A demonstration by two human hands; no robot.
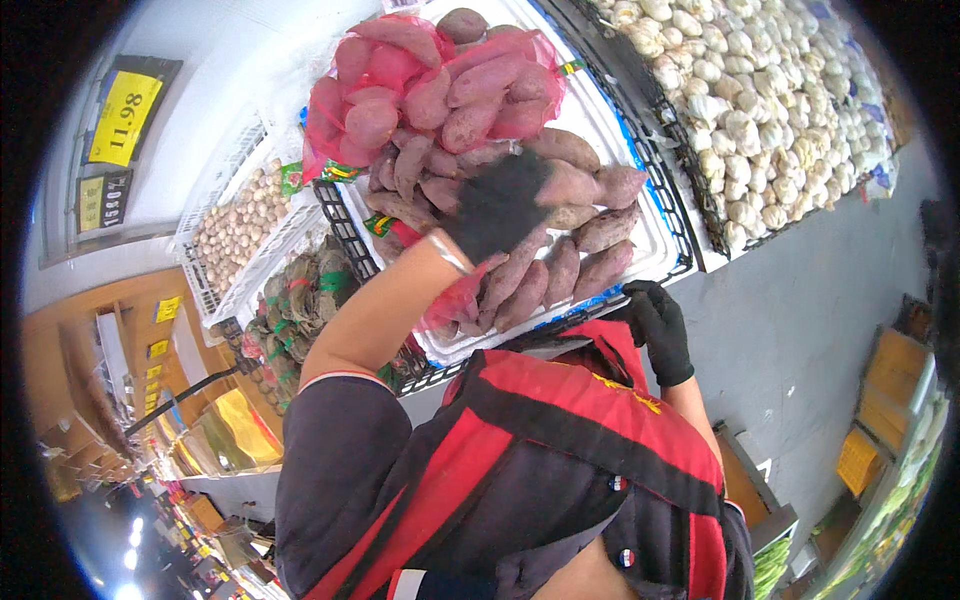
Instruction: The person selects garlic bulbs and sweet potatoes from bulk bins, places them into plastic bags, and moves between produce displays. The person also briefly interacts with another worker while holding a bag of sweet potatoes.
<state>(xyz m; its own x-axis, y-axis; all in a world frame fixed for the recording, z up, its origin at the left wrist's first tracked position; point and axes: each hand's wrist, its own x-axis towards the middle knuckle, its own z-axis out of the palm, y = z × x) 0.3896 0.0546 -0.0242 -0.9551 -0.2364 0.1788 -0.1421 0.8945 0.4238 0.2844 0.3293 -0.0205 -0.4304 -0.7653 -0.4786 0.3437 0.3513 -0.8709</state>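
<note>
Purple sweet potatoes lie in a white foam tray inside a black plastic crate. My left hand, in a dark glove and blurred, is over the middle of the pile. Its fingers meet a blurred sweet potato; whether they grip it is unclear. My right hand, in a black glove, has its fingers curled at the crate's near right corner; whether it grips the rim is unclear. Red mesh bags full of sweet potatoes rest at the far end. Another red mesh piece lies below my left wrist.
Garlic bulbs fill a crate at the right. On the left are a white basket of small round pale produce and dark bundles with green bands. Price signs hang at the upper left. Grey floor shows at the right.
</note>
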